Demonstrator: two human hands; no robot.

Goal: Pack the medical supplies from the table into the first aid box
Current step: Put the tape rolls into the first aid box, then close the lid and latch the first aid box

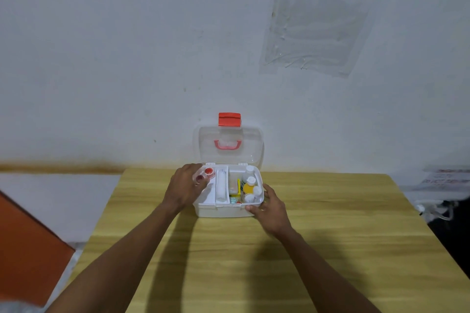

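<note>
One item in hand: small red-capped container (208, 172), pinched in left hand (185, 187) fingertips over left rear compartment of first aid box (223, 211). Box sits open toward far edge of wooden table (229, 267), lid (230, 157) upright near wall. Gauze roll (220, 187) in middle slot, bottles (250, 184) at right. Right hand (271, 208) braces front right corner, fingers relaxed, clasping nothing. Judged a placing step, late in packing. Next move calls for lowering container into compartment and letting go.

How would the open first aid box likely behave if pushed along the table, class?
The first aid box looks like stiff plastic, so it would probably slide on the smooth wooden table without flexing. Its raised lid may wobble or drop shut. The bottles standing inside could topple.
</note>
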